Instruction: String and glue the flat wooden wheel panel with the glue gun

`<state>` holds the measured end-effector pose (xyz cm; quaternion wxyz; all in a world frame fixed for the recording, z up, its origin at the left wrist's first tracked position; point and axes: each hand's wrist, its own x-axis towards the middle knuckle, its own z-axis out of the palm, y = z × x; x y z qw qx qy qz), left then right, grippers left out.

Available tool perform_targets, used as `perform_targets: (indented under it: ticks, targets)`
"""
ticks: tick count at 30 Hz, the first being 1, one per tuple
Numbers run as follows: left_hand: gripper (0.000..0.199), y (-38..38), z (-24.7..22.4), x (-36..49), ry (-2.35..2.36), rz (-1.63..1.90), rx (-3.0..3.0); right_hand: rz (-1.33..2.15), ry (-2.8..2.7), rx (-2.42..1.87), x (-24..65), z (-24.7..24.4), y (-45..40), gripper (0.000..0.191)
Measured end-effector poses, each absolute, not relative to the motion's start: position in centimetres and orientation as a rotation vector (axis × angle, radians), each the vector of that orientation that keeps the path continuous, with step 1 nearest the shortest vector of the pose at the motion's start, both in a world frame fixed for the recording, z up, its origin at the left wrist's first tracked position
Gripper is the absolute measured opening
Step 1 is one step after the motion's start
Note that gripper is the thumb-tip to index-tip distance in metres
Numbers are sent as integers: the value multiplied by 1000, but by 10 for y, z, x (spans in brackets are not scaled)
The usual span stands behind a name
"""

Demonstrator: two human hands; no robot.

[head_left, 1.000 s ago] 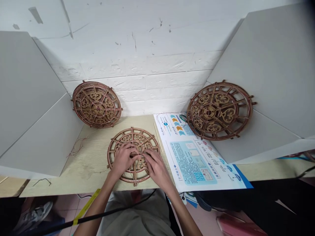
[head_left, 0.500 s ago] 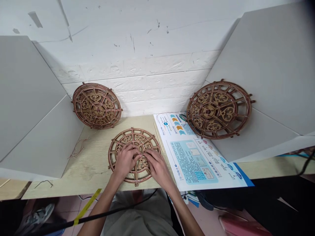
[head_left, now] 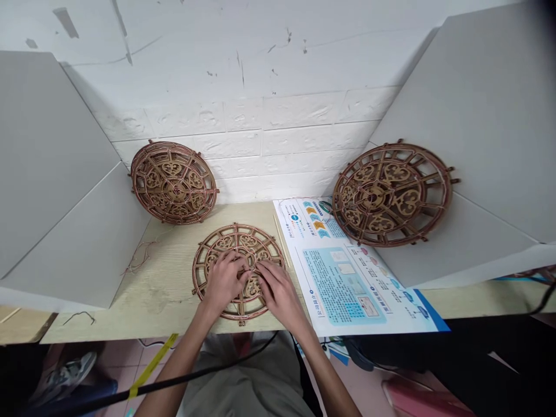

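Observation:
A round openwork disc [head_left: 236, 230], brown with heart-shaped scrollwork and reddish wire along its rings, lies flat on the table before me. My left hand [head_left: 226, 282] is over its left half, fingers curled and thumb drawn in near the centre. A thin pale wire [head_left: 253, 255] loops around the middle of the disc and runs in to these fingertips. On the disc's right half rests my right hand [head_left: 280, 291], its fingers stretched toward the centre and the thumb apart from them. Nothing shows in its grip. Both palms hide parts of the scrollwork.
Similar discs lean upright, one at the back left [head_left: 174, 183], another on the right [head_left: 393, 194] against a grey panel [head_left: 486, 127]. A printed poster [head_left: 310, 289] covers the table's right part. Loose reddish wire [head_left: 139, 255] lies at left. A black cable [head_left: 186, 379] crosses in front.
My right fingertips have drawn slightly back from the left ones, opening a small gap near the disc's centre. The whole view has shifted a little.

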<state>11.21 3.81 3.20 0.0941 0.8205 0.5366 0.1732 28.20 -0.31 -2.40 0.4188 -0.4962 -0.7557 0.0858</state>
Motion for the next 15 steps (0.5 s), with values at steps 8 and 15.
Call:
perform_targets:
  ticks: [8,15]
  targets:
    - [16,36,26,112,1638,562,2343,193,-1931,-1215,283,-24,-4,39]
    - [24,37,21,111,1617,558,2239,241,-1873,-1199,283,-23,-3,28]
